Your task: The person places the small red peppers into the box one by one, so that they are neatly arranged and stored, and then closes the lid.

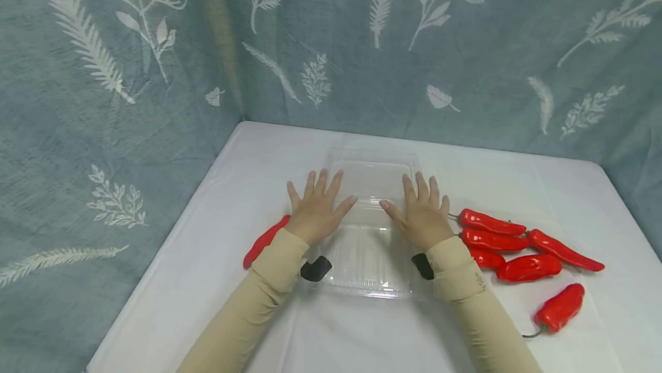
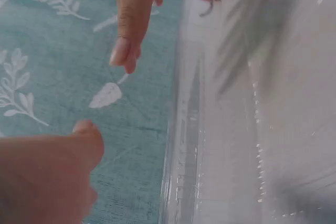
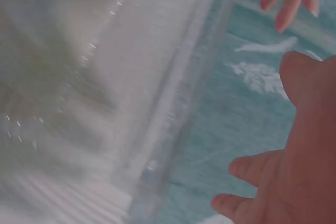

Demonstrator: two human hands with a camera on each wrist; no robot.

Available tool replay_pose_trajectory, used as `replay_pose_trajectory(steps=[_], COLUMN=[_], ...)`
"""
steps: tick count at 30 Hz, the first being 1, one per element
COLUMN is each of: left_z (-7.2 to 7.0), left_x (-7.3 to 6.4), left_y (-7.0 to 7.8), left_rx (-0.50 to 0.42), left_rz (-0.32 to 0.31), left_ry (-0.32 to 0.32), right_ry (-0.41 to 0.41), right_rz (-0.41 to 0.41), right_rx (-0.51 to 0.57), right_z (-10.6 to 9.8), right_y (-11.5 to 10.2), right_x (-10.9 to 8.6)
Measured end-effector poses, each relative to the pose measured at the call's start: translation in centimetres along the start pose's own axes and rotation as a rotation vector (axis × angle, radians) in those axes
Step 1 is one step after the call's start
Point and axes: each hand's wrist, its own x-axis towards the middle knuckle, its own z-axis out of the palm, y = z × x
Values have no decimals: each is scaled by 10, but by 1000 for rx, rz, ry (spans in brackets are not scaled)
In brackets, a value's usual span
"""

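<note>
Clear plastic container (image 1: 369, 255) is being reached over at frame centre by left hand (image 1: 316, 212) and right hand (image 1: 423, 218), both grips released; opening appears done, red peppers (image 1: 528, 268) being left outside, lower right and centre-left.

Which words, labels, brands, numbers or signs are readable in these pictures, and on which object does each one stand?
No text is readable in any view.
The mark on the right sleeve is too small to tell whether it is lettering.
The clear container and red peppers show no readable label.
</note>
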Motion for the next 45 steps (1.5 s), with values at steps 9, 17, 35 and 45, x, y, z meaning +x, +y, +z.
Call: replay_pose_trajectory(steps=[9,17,35,45], left_z=[13,27,52,51], left_x=[-53,-87,-84,-82], left_y=[-17,-23,-25,-26], left_rx=[-266,-306,-373,-356], left_rz=[7,-117,-96,-62], left_ry=[188,215,134,162], right_ry=[114,119,-153,-131], right_rz=[-54,113,804,882], right_rx=[83,87,18,61], right_z=[-45,-67,-44,-39], right_y=[30,79,156,164], right_x=[-48,-100,-157,-159])
